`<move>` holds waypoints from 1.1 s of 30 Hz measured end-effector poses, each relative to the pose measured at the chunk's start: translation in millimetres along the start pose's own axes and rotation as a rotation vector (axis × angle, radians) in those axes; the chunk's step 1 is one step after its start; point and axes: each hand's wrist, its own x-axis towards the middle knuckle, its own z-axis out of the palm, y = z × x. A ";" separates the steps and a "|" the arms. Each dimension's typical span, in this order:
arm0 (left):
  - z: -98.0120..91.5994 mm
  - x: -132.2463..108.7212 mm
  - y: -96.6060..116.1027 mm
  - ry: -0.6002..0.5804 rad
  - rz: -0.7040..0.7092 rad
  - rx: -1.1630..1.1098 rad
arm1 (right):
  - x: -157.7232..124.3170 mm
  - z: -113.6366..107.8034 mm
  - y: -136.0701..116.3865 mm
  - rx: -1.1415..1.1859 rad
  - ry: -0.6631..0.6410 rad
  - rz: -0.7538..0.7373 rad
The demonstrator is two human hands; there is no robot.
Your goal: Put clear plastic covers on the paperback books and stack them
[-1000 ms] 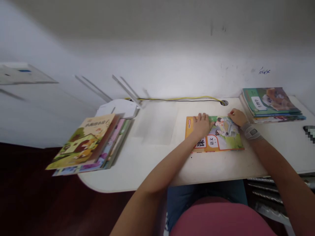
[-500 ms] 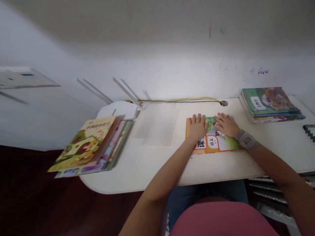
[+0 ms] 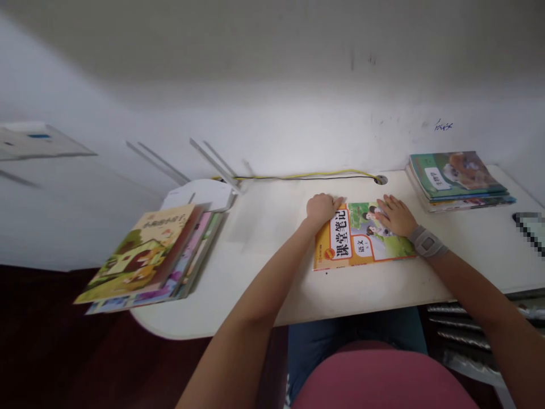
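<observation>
A workbook [image 3: 361, 244] with an orange and green cover and Chinese lettering lies flat on the white desk [image 3: 255, 284] in front of me. Over its upper left corner, my left hand [image 3: 322, 208] is closed, fingers curled down at the edge and thumb pointing along the top. My right hand [image 3: 395, 216] rests on the right part of the cover, palm down and fingers stretched out. A grey band [image 3: 426, 241] circles the right wrist.
A slanted pile of picture books [image 3: 140, 255] overhangs the desk's left end, before a white router [image 3: 200, 194] with antennas. Another book stack [image 3: 462, 176] stands back right. A partly pixelated dark-edged device [image 3: 528, 230] lies far right. Cables [image 3: 298, 176] run along the wall.
My left hand has gone from lying flat on the cover to curling at its upper left corner, uncovering the title. The right hand stays flat. The view has shifted slightly.
</observation>
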 end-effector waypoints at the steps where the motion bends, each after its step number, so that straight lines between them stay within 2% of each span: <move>1: -2.4 3.5 -1.7 -0.029 -0.023 -0.039 | -0.1 -0.5 0.0 0.006 0.000 0.006; 4: -11.1 5.6 -9.5 -0.097 -0.094 -0.190 | -0.3 -0.1 0.0 0.018 0.006 0.018; 7: -21.8 -9.9 -22.7 -0.151 -0.152 -0.402 | -0.4 2.3 0.2 0.021 0.021 0.020; 12: -33.1 -70.1 -44.5 -0.364 -0.220 -0.742 | -0.8 6.2 0.1 0.028 0.034 0.015; 15: -30.1 -105.8 -42.4 -0.482 -0.255 -0.985 | 0.9 7.9 -0.5 0.061 0.030 0.026; 17: -27.2 -121.7 -35.0 -0.470 -0.268 -1.221 | 2.5 8.8 1.1 0.114 0.020 0.038; 19: -28.4 -131.2 -28.5 -0.402 -0.252 -1.377 | 2.0 9.1 6.8 0.212 0.018 0.027; 22: -43.4 -137.7 -29.3 -0.341 -0.243 -1.403 | -7.6 8.2 23.4 0.417 0.075 0.029; 26: -72.6 -131.7 -35.4 -0.314 -0.269 -1.359 | -30.7 6.6 43.1 0.517 0.180 0.195; 29: -74.3 -108.5 -10.4 -0.296 -0.199 -1.425 | -39.7 6.7 41.2 0.481 0.176 0.224; 31: -59.6 -83.6 26.8 -0.332 -0.119 -1.499 | -39.4 5.9 33.6 0.457 0.154 0.197; 33: -35.8 -53.9 75.3 -0.393 -0.073 -1.556 | -36.9 3.3 25.7 0.431 0.137 0.163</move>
